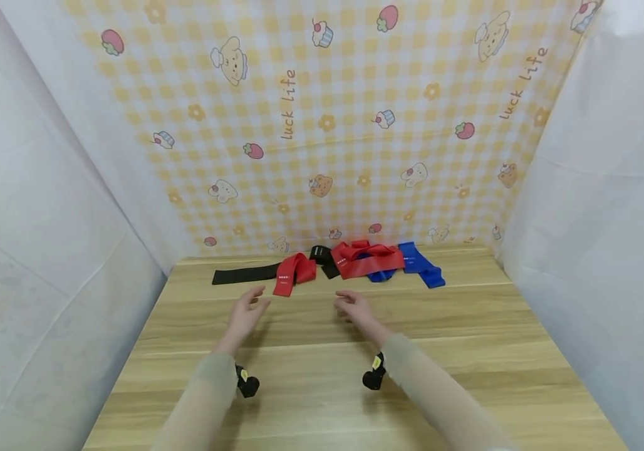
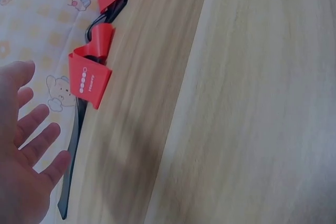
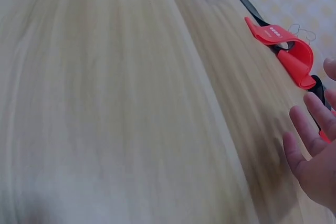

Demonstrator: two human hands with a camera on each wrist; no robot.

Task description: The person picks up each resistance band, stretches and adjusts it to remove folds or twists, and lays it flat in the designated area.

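Hovering hands: my left hand [image 1: 245, 313] and right hand [image 1: 358, 310] are held above the table [image 1: 311, 401], fingers relaxed and parted, neither gripping anything.
Nearest my left: a red band [image 1: 285, 280], just ahead of the fingers, folded across a black strip [image 1: 245, 275] that stretches out leftward.
Nearest my right: a second red band [image 1: 364, 268], loosely looped, with blue showing under its folds and a blue band [image 1: 412, 259] draped at its right.
Between the reds: a black piece [image 1: 320, 254]; whether it joins the black strip, I can't tell.
Bands' place: an overlapping row along the table's far edge, at the foot of the checked cloth [image 1: 327, 156].
Progress: none is in my grasp; they lie loose and overlapped, so I judge that nothing has been sorted or separated yet.
Red band's label: "Heavy" in white, beside five circles, four filled and one hollow.
Other bands' print: white marks on the second red band, black piece and blue band, too small for me to read.
Cloth lettering: "luck life", twice, among strawberries, cupcakes and flowers.
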